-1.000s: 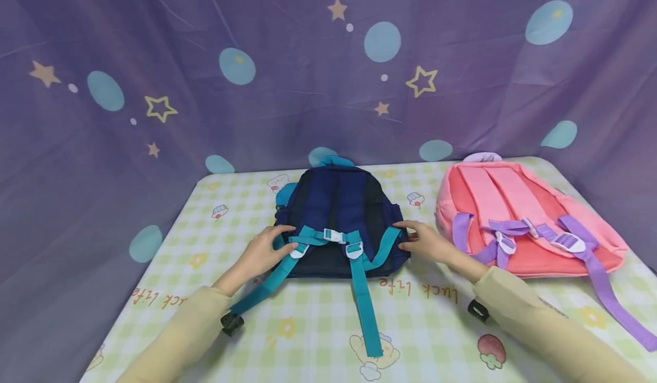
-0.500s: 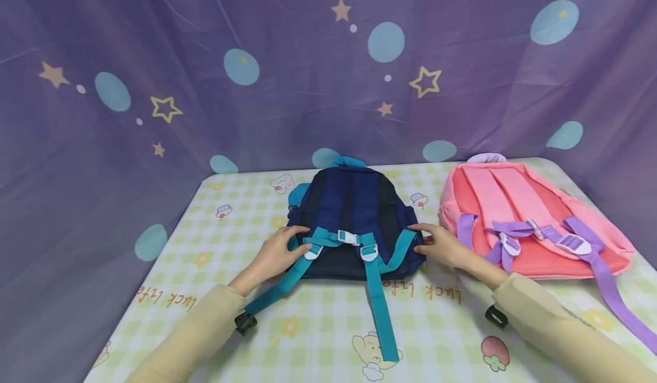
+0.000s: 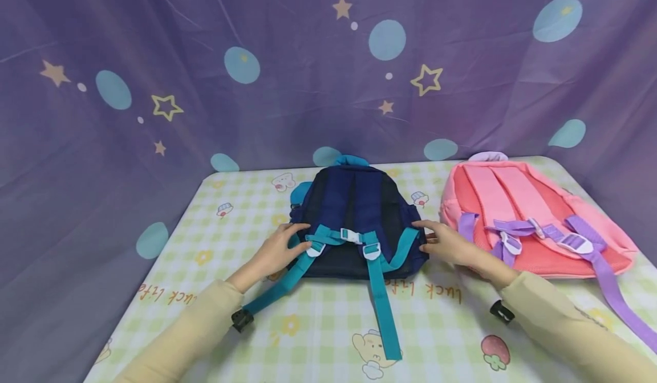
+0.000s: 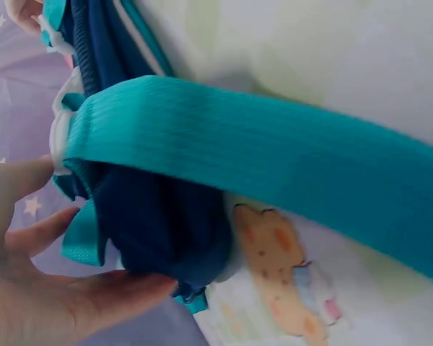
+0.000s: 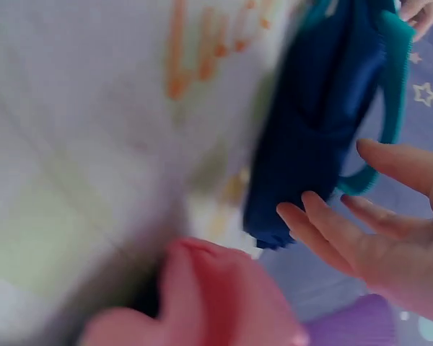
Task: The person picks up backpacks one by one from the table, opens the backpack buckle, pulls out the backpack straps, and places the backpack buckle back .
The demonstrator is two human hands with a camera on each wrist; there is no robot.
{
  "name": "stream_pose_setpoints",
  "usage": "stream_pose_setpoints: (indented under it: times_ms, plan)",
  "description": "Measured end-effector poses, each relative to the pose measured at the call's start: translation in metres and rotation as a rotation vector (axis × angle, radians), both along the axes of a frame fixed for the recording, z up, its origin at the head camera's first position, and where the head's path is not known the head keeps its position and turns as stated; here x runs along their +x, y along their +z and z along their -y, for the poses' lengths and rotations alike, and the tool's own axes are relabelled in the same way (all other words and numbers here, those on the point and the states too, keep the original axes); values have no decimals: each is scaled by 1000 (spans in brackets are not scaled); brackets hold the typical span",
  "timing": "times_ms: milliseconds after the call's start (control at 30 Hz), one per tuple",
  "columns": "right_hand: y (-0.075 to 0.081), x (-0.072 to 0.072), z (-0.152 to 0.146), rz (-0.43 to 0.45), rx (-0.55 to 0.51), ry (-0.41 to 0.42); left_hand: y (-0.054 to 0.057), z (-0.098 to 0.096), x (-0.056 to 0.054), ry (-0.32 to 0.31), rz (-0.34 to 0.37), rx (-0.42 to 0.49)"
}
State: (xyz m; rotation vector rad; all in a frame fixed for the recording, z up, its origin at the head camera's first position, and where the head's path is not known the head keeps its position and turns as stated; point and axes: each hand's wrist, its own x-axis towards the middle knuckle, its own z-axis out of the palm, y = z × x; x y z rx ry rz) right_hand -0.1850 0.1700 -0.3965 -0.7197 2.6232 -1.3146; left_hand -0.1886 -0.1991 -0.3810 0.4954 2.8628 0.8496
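Observation:
A navy backpack [image 3: 354, 200] with teal straps lies back-panel up on the table in the head view. White buckles [image 3: 351, 235] join its teal straps near the lower end. My left hand [image 3: 277, 252] is at its lower left side, the thumb by a white buckle and a finger along the bag's side, as the left wrist view shows. At the lower right side my right hand [image 3: 451, 244] has its fingers extended; in the right wrist view the fingertips [image 5: 314, 205] reach the navy fabric. A loose teal strap end [image 3: 387, 326] hangs toward the front.
A pink backpack [image 3: 534, 218] with purple straps lies just right of my right hand. Small black devices sit at both sleeves, left [image 3: 241, 319] and right [image 3: 502, 311]. A checked tablecloth [image 3: 195, 229] covers the table; a purple curtain [image 3: 308, 115] hangs behind.
The navy backpack has slid a little to the right, closer to the pink one, and both hands have moved with it. Over the last half second the shift is very slight.

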Motion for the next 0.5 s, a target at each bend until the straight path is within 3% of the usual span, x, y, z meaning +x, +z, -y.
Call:
stream_pose_setpoints:
  times_ms: [267,500]
  plan:
    - [25,3,3,-59,43,45,21,-6,-6,-7,-8,-23]
    - [40,-2,20,-50,121,48,30,-23,-10,-145,-24,-1]
